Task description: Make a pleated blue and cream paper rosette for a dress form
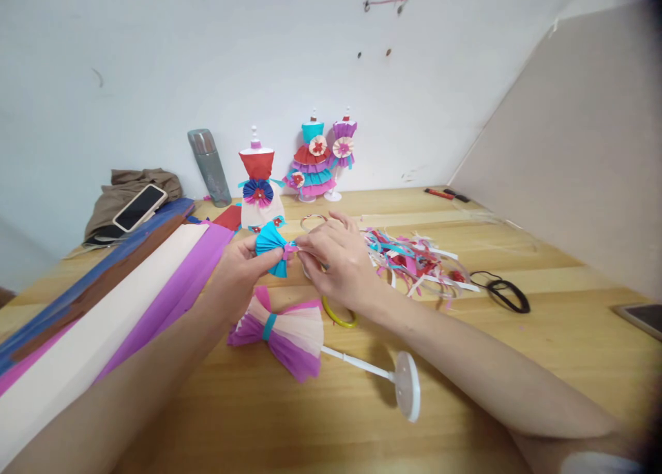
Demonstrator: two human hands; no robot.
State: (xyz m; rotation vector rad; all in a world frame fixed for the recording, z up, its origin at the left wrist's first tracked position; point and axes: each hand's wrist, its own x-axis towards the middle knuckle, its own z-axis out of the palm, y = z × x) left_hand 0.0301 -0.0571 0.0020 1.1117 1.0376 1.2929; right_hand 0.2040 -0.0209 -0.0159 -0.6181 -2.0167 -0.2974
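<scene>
Nearest to me are my bare left forearm and bare right forearm, slanting in from the lower corners; between them, on the pale wooden tabletop, lies a purple, cream and pink crinkled-paper dress with a teal paper band about its middle, a white plastic stand with a round base sticking out toward my right. Just beyond the dress, held up between my hands, is a bright blue pleated paper fan; my left hand is closed on it, thumb over the pleats; my right hand has thumb and fingertips drawn together on a narrow pink strip at the fan's gathered part, though my fingers hide how far the strip goes round. I judge the step in hand to be binding those pleats; the next move, as I see it, calls for a steady left pinch while the right draws the strip snug; a gentle pull would suit, since such thin paper might tear.
</scene>
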